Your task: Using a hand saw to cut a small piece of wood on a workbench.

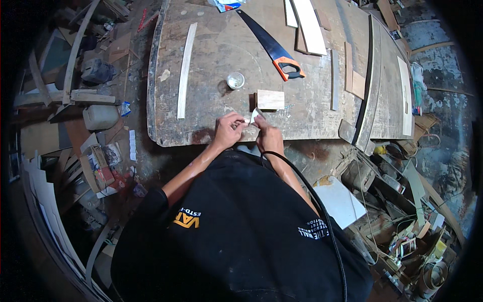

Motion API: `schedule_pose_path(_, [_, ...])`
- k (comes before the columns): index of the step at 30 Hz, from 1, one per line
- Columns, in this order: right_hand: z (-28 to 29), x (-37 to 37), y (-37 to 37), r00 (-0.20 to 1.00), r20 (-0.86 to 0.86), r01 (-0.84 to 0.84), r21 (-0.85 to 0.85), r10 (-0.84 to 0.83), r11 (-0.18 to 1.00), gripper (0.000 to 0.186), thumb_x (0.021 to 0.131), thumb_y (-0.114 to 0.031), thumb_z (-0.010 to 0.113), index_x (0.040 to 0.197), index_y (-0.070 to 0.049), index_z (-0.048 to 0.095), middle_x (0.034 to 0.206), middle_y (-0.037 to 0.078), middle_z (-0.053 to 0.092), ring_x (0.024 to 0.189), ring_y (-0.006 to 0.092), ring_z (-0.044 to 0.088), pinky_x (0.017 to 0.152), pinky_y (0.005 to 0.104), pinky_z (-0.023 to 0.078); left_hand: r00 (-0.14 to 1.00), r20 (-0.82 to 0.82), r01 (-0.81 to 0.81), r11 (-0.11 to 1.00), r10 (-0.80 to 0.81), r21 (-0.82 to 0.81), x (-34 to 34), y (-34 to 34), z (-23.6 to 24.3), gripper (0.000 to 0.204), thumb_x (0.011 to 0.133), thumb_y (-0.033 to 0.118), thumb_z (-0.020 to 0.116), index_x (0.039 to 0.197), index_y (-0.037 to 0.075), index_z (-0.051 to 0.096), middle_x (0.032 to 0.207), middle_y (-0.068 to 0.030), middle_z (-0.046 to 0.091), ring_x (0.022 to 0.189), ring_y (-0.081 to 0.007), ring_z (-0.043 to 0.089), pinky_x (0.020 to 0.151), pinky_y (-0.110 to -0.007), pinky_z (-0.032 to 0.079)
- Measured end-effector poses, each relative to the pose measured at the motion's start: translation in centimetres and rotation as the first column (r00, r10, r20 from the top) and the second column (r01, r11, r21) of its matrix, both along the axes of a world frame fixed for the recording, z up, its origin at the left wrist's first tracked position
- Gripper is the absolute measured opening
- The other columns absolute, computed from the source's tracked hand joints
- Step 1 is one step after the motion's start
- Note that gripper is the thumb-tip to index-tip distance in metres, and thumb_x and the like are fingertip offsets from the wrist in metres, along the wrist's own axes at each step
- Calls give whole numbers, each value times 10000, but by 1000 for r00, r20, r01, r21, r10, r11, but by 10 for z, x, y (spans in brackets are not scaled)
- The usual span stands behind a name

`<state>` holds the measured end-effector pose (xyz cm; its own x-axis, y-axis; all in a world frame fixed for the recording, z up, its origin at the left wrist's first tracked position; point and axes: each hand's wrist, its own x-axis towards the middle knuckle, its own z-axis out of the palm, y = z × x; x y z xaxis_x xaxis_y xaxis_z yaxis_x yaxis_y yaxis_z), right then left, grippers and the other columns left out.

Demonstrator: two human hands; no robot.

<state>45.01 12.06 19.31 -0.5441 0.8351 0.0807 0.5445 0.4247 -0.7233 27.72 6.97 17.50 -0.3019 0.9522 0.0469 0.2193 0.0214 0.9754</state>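
Note:
Above the near edge of the workbench [211, 95], my two hands are close together. My left hand [229, 130] is closed in a pinch on one end of a small, thin, pale piece [246, 122]. In my right hand [269, 137], thumb and fingers grip a pale, flat, curved piece [256, 115]; its material is too small to make out. Just beyond my right hand a small light wooden block [270, 99] rests on the bench. A clear plastic cup [235, 80] stands farther left, its contents unclear.
A handsaw [266, 43] with an orange and black handle lies beyond the block. One long wood strip [186, 73] lies left, and several boards [309, 27] lie at the far right. A black cable [314, 196] passes over my right forearm. Scrap wood and jerrycans [100, 117] clutter the floor.

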Motion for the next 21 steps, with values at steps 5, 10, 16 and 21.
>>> schedule_pose_path(5, [28,-2,-1,999,52,5,-70,-2,998,507,702,97,563,1187,-21,651,1182,233,663,1014,426,660,859,459,554,974,-218,82,993,-61,90,-5,9,13,107,836,-37,699,943,-37,708,843,-93,679,745,-139,658,666,-253,523])
schedule_pose_path(10, [14,25,26,998,-58,30,-19,-31,999,569,691,142,533,1245,32,601,1339,254,575,1206,388,594,949,449,540,881,457,-19,977,117,-213,-13,14,5,111,896,6,692,981,-66,693,920,-98,695,790,-142,666,698,-263,540])
schedule_pose_path(16, [41,3,14,980,-184,-34,189,69,981,663,696,174,575,1328,-28,573,1368,217,570,1233,390,582,1014,473,492,451,830,20,926,328,-377,1,24,28,235,929,76,680,1126,-52,659,951,-83,708,827,-151,678,736,-267,550])
schedule_pose_path(21, [17,3,28,999,12,-50,263,49,963,684,677,161,579,1333,-32,576,1402,179,557,1303,379,530,1063,459,450,469,838,98,926,280,-364,2,22,13,195,940,102,670,1084,-29,662,957,-80,708,841,-147,675,754,-270,545])
